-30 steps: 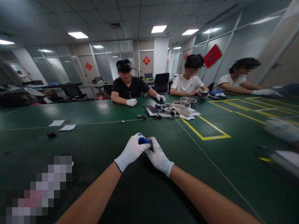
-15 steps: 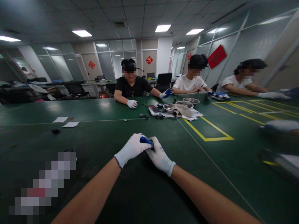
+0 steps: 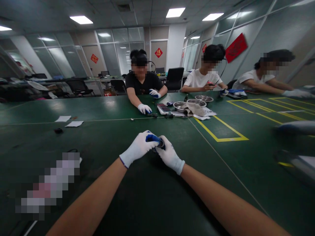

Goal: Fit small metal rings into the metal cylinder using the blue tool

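Observation:
Both my hands wear white gloves with blue palms and meet above the green table [image 3: 137,196]. Between them is a small dark round part [image 3: 161,143] with a ring-shaped end facing up; its exact kind does not show. My left hand [image 3: 141,147] is closed, its fingers pressed on the part from the left. From the right, my right hand [image 3: 169,156] is wrapped round the same part. Much of the part is hidden by the gloves.
Across the table, a co-worker's gloved hand [image 3: 144,108] touches dark parts [image 3: 153,115]. Nearby are metal bowls [image 3: 180,106], a cloth [image 3: 197,109] and a phone [image 3: 163,107]. Paper slips [image 3: 74,124] and a black piece [image 3: 58,130] lie left. Yellow tape [image 3: 232,139] marks the right.
The dark part's ring end shows more between my hands. The co-worker opposite has drawn one hand back and reached the other to the dark parts. The view has tilted down slightly.

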Tool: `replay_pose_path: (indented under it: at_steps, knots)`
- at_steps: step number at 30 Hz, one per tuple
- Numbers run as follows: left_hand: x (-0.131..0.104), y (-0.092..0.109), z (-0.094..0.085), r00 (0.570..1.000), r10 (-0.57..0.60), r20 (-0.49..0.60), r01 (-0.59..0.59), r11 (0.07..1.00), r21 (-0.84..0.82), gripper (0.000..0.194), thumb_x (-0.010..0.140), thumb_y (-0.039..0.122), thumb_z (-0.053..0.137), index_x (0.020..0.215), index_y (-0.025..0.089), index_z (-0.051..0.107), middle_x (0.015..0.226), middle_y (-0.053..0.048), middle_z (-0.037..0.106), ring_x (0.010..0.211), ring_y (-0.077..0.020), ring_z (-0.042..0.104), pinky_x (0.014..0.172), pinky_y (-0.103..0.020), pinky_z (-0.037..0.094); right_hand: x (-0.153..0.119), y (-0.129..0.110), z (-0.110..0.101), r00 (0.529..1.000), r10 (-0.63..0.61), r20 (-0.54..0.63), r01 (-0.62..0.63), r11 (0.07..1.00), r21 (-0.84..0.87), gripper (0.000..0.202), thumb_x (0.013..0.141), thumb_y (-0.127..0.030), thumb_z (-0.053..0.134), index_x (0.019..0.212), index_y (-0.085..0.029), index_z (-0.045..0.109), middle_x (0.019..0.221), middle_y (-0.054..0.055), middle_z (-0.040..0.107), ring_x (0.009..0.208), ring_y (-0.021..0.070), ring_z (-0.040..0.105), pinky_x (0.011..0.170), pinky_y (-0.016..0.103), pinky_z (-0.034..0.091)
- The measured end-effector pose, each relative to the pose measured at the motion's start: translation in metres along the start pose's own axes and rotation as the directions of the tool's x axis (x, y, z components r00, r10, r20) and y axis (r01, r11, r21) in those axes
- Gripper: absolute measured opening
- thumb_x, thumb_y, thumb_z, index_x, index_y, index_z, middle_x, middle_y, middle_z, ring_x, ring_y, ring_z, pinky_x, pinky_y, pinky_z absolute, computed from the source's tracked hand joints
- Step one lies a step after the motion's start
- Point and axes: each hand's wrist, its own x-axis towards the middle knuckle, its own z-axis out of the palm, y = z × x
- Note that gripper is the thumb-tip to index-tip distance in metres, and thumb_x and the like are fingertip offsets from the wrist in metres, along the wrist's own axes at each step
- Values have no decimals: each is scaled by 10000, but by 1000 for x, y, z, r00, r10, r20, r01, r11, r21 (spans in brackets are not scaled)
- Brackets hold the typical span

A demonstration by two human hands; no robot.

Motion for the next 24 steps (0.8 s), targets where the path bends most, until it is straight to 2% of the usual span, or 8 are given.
replay_pose_path:
  at_steps: [5, 9, 17, 24]
  knots:
    - [-3, 0, -1, 999, 47, 12, -47, 997, 55, 94, 807, 231, 738, 874, 165, 736, 932, -46, 691, 890, -212, 694, 840, -363, 568, 0, -4, -1, 1000, -15, 13, 15, 1000, -7, 147, 808, -349, 589, 807, -243, 487, 713, -42, 506, 665, 162, 479, 624, 302, 393]
    - [-4, 4, 1, 994, 84, 69, -92, 989, 114, 71, 821, 247, 728, 833, 181, 750, 930, -39, 672, 884, -205, 671, 834, -346, 555, -1, -4, -2, 999, -21, 27, 22, 1000, -19, 123, 790, -314, 575, 801, -246, 473, 716, -43, 500, 674, 163, 479, 625, 300, 387]
    - [-7, 18, -2, 983, 138, 124, -173, 923, 344, 70, 839, 212, 712, 846, 203, 782, 979, -46, 661, 916, -215, 632, 859, -341, 524, -1, -5, -4, 995, -76, 64, 77, 997, -20, 145, 795, -314, 607, 797, -240, 482, 730, -41, 510, 669, 157, 492, 624, 296, 408]
    - [-8, 20, -8, 978, 139, 158, -189, 907, 376, 67, 843, 212, 723, 875, 195, 779, 998, -46, 657, 933, -219, 628, 874, -338, 515, -2, -6, -3, 992, -95, 85, 98, 995, -26, 153, 797, -346, 605, 793, -240, 495, 762, -26, 534, 703, 169, 528, 649, 306, 434]
